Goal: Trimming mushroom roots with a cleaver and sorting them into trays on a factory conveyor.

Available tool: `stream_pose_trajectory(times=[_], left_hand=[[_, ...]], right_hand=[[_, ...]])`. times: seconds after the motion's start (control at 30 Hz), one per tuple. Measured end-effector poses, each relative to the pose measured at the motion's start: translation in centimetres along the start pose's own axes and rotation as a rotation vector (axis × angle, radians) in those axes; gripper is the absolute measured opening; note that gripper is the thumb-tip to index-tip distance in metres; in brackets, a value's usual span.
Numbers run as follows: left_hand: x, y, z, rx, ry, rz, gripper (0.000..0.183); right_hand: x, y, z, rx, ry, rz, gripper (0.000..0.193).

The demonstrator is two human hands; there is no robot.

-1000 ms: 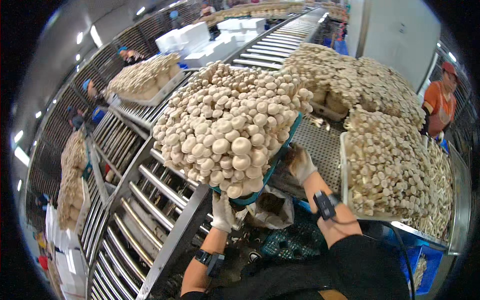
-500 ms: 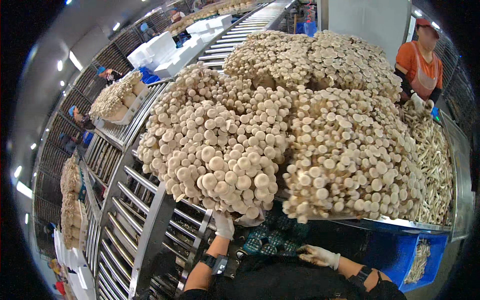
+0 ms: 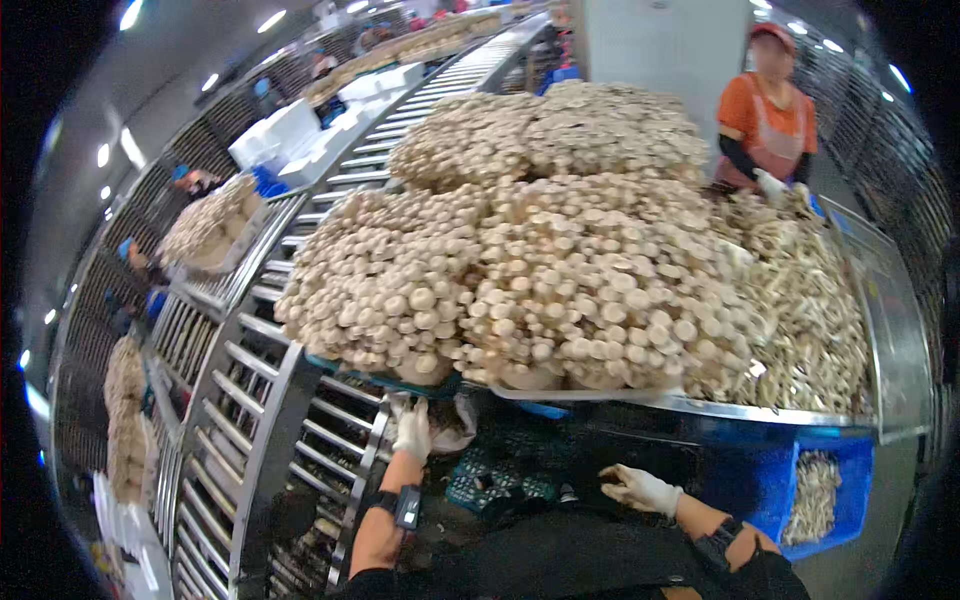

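Observation:
My left hand [image 3: 412, 432], in a white glove, is raised just below the front edge of a green tray [image 3: 385, 378] packed with clustered pale mushrooms [image 3: 385, 290]. Its fingers point up, apart, with nothing seen in them. A whitish bag [image 3: 452, 425] hangs beside it. My right hand [image 3: 642, 490], also gloved and soiled at the fingertips, hovers low before my body. Its fingers are loosely bent and apart, holding nothing. Above it, a second block of mushrooms [image 3: 610, 290] sits in a white tray [image 3: 590, 396], pressed against the first.
More mushroom blocks [image 3: 550, 130] stand behind. Loose mushrooms [image 3: 810, 310] heap on the metal table at right, where a co-worker in orange [image 3: 770, 130] handles them. Below is a blue bin [image 3: 850, 490]. Roller conveyors [image 3: 235, 400] run along the left. Green crates [image 3: 490, 475] lie underneath.
The view has shifted, and the near-left mushroom block sits farther back, against its neighbour. My left hand is now below the tray edge. My right hand stays low and open.

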State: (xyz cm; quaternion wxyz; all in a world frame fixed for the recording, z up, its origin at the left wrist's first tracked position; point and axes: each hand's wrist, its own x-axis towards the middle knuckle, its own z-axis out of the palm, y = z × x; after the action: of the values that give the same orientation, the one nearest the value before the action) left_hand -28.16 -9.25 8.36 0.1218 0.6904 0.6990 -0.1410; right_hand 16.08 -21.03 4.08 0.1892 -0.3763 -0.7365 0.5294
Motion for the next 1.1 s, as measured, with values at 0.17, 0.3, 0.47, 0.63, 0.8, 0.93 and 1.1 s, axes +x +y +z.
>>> stream_pose_trajectory(times=[0.17, 0.3, 0.47, 0.63, 0.8, 0.93, 1.1], left_hand=[[-9.7, 5.6, -6.9, -0.573, 0.063, 0.547, 0.037], [-19.0, 12.9, -24.4, -0.340, 0.636, 1.182, 0.031], [-29.6, 17.8, -31.2, -0.334, 0.962, 1.701, 0.021], [-32.1, 18.7, -30.8, -0.279, 0.821, 1.711, 0.020], [-31.9, 22.3, -30.3, -0.240, 0.676, 1.671, 0.019], [-30.7, 28.7, -30.7, -0.228, 0.535, 1.672, 0.019], [-25.9, 38.1, -32.3, -0.208, 0.280, 1.612, 0.018]], right_hand=[[0.9, -9.2, -0.2, -0.038, 0.045, 0.496, 0.047], [-1.9, -10.4, 2.4, -0.161, -0.031, 0.478, 0.050], [-5.2, -12.6, 4.1, -0.292, -0.220, 0.445, 0.052], [-8.8, -10.0, 3.6, -0.344, -0.190, 0.424, 0.054], [-11.5, -2.6, 1.4, -0.278, -0.178, 0.358, 0.047], [-13.0, -0.8, -4.4, -0.375, -0.029, 0.295, 0.044], [-16.9, 5.2, -15.5, -0.350, -0.029, 0.335, 0.047]])
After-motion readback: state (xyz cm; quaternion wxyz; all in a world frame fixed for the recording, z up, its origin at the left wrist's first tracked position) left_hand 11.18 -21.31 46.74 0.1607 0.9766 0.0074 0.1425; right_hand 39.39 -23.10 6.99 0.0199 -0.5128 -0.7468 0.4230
